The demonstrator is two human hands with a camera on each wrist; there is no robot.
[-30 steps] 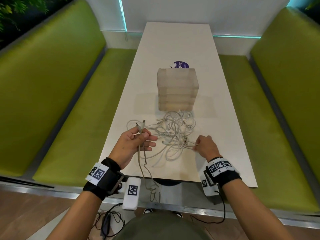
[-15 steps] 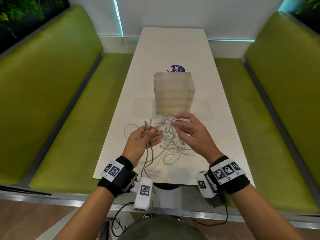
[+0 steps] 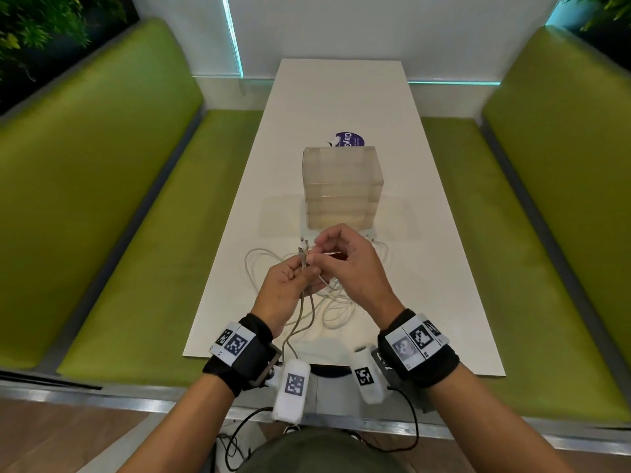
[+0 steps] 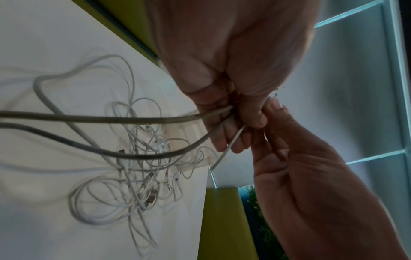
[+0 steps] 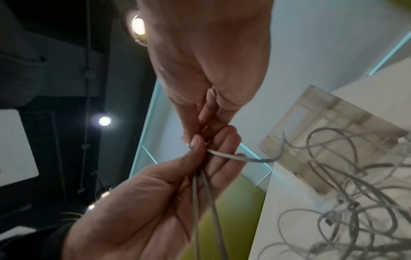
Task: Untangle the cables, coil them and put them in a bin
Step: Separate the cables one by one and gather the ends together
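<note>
White charging cables (image 3: 327,295) lie knotted at the lower centre of the head view, on the white table (image 3: 444,268) just below the translucent stacked bin (image 3: 342,189), while you lift a few strands clear of the heap. Your left hand (image 3: 290,291) is clenched around a grey braided cable (image 4: 89,119) doubled into two runs, plus one thinner white strand (image 5: 227,155), with plug ends (image 3: 303,252) poking above the fist. Your right hand (image 3: 348,264) meets it from the right of the frame, thumb and forefinger pinching at those ends; which plug it has is not clear. The risk from here, as a judgement: the white strand trails back into the tangle, so pulling upward before it is freed could cinch the knots tighter or drag the whole heap toward the near table edge. The grey cable's loop already hangs past that edge at the bottom of the frame and could snag on the wrist gear. Your hands cover the middle of the pile, the wrist views blur the connectors, and how many cables there are, or whether the bin's tiers hold anything, cannot be made out.
</note>
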